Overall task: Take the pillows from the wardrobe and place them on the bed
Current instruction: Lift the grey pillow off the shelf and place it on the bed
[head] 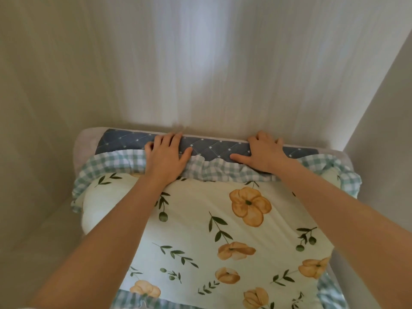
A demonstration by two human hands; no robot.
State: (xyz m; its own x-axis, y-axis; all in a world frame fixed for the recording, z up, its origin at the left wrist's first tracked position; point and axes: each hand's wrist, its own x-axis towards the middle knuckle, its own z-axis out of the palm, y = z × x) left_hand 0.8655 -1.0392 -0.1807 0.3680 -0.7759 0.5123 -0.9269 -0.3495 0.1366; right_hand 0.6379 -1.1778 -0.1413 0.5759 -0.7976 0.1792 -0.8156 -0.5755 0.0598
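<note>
A floral pillow (pixel 214 233) with orange flowers and a green-checked frill lies on top of a second pillow (pixel 124 140) with a dark blue quilted band, inside the pale wardrobe compartment. My left hand (pixel 166 158) rests over the far edge of the stack, fingers curled over the blue band. My right hand (pixel 264 152) does the same further right, fingertips hooked behind the blue pillow's far edge. Both forearms reach across the floral pillow.
The wardrobe back panel (pixel 200 63) stands directly behind the pillows. The left side wall (pixel 33 108) and right side wall (pixel 383 121) close in on both sides. The shelf floor (pixel 51 230) shows at the left.
</note>
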